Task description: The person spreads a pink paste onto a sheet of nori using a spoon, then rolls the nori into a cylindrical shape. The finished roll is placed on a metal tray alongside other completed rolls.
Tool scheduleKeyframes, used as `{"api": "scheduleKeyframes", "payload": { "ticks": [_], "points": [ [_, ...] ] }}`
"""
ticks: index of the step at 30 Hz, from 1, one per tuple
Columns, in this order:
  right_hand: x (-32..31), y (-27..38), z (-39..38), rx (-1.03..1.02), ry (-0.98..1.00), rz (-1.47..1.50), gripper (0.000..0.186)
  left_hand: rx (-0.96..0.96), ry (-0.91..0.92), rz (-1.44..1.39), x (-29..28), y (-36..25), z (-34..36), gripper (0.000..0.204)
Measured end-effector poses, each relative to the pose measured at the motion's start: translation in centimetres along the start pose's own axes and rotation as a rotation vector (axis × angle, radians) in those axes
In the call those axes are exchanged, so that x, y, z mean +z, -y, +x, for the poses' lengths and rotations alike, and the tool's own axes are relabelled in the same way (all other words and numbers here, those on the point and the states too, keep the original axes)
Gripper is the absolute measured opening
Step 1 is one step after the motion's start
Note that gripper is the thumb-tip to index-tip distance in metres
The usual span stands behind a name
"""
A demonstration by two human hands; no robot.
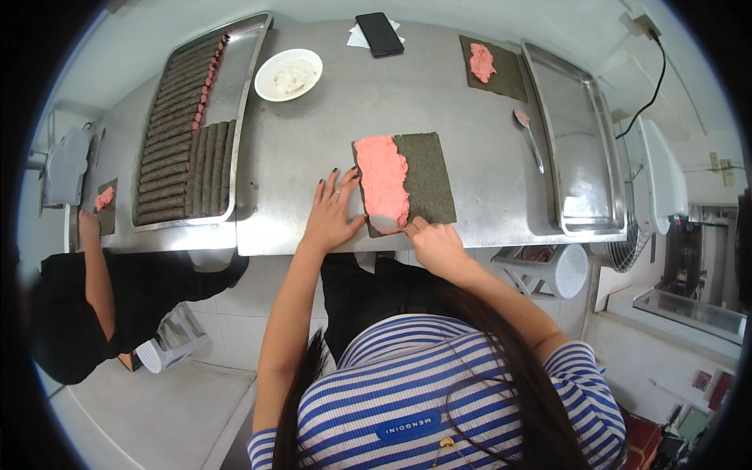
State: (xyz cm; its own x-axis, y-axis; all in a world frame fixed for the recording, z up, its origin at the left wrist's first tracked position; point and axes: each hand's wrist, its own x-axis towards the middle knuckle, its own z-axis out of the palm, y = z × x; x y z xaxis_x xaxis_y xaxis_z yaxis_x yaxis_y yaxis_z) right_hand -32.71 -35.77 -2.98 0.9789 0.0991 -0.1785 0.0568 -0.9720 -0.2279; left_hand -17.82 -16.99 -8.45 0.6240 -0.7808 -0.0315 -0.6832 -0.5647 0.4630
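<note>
The left hand [333, 213] lies flat on the counter [313, 141] with fingers spread and gripping nothing, its fingertips touching the left edge of the seaweed sheet [427, 176]; the right hand [435, 244] sits at the sheet's near edge, fingers drawn together and pinching that near edge beside the pink paste [382, 182]; the paste covers the left half of the sheet, the right half bare and dark green; the sheet itself lies near the counter's front edge, about midway along it.

Farther right rests a metal spoon [531, 137] with pink on its bowl, and beyond it an empty steel tray [576, 133]; at the far right, a second seaweed sheet [495, 69] carries a small pink lump; a black phone [380, 34] lies on a white paper at the far edge; a white bowl [288, 74] stands far left of centre; left of that, a long tray [235, 102] holds rows of finished dark rolls [176, 133].

At the far left another person's hand [88, 227] rests by a small sheet with pink paste [104, 202].
</note>
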Motion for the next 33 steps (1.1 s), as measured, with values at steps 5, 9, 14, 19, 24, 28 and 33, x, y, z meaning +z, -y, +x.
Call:
{"api": "scheduleKeyframes", "payload": {
  "ticks": [5,9,14,19,24,28,33],
  "points": [
    [-2.1,-0.1,-0.4,0.016,-0.014,0.149,0.014,-0.012,0.021,-0.022,-0.2,0.1,0.1,0.078],
    [-3.4,-1.2,-0.5,0.089,-0.061,0.141,0.014,-0.016,0.064,-0.088,-0.7,0.1,0.2,0.082],
    [-1.9,-1.9,-1.0,-0.009,-0.101,0.041,0.011,-0.013,0.099,-0.079,-0.7,0.4,0.2,0.087],
    [-0.9,-2.2,1.6,-0.230,-0.203,-0.132,0.008,-0.022,0.100,-0.086,-0.8,0.4,0.1,0.089],
    [-1.0,-3.1,5.2,-0.161,-0.271,-0.234,0.009,-0.019,0.097,-0.079,-0.6,0.3,0.3,0.090],
    [-2.7,-2.7,5.0,0.045,-0.212,-0.187,0.009,-0.015,0.096,-0.070,-0.6,0.3,0.2,0.090],
    [-2.0,-0.2,0.8,0.090,-0.097,-0.197,0.008,-0.014,0.089,-0.051,-0.4,0.6,0.0,0.090]
  ]
}}
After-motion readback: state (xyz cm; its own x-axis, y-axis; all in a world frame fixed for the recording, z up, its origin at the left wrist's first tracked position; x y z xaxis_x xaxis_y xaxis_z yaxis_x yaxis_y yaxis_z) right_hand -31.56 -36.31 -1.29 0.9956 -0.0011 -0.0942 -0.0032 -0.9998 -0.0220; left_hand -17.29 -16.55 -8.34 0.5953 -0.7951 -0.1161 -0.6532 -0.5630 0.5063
